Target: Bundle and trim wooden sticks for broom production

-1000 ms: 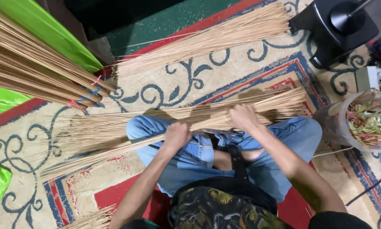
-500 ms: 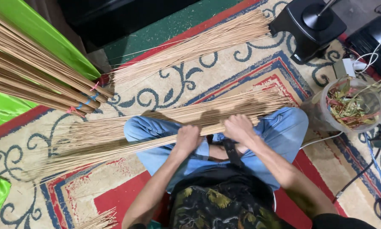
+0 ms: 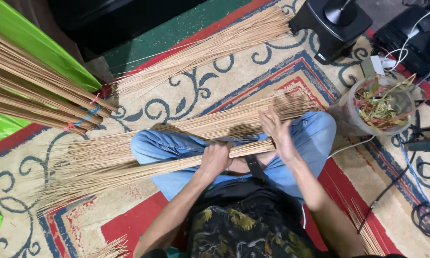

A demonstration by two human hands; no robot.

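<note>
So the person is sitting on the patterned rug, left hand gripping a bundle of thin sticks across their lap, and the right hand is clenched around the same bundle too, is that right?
Not quite. The head view shows the left hand gripping the bundle of thin sticks across the lap on the patterned rug, but the right hand is not clenched: it is open, fingers spread, its palm at the bundle's end.

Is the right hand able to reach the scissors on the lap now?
Probably yes. The right hand is open just beside the scissors, and nothing lies between them; the left hand grips the stick bundle.

Patterned rug (image 3: 186, 102), scrap-filled tub (image 3: 382, 102)
</note>
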